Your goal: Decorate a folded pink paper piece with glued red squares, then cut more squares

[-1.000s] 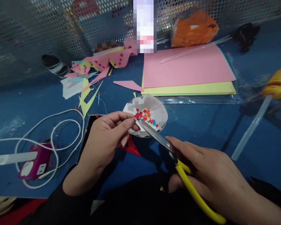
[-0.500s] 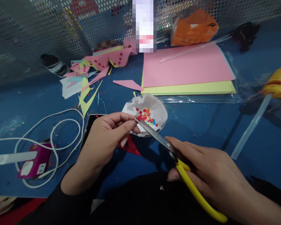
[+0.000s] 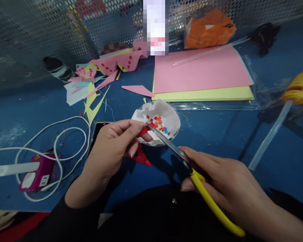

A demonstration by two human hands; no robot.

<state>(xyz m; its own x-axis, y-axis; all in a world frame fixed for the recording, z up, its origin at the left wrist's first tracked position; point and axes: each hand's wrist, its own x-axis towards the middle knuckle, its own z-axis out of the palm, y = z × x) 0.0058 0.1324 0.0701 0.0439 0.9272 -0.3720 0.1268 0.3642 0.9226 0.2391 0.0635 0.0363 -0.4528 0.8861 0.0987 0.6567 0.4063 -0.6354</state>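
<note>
My left hand pinches a small strip of red paper between thumb and fingers. In my right hand are scissors with yellow handles, their blade tips meeting at the fingertips of my left hand. Beneath the blades stands a round bowl lined with white paper. Several tiny cut pieces of coloured paper, red, orange, yellow and blue, lie inside it. A larger red paper scrap shows below my left hand, partly hidden by it.
Behind the bowl lies a stack of pink and yellow paper sheets. Pink and yellow scraps are spread at the back left. A white cable loops around a purple charger. At right sits a yellow glue gun with a glue stick.
The scissor blades have turned slightly, and my left thumb has moved up. More of the red strip shows under my left fingers. Other things stay in place.
</note>
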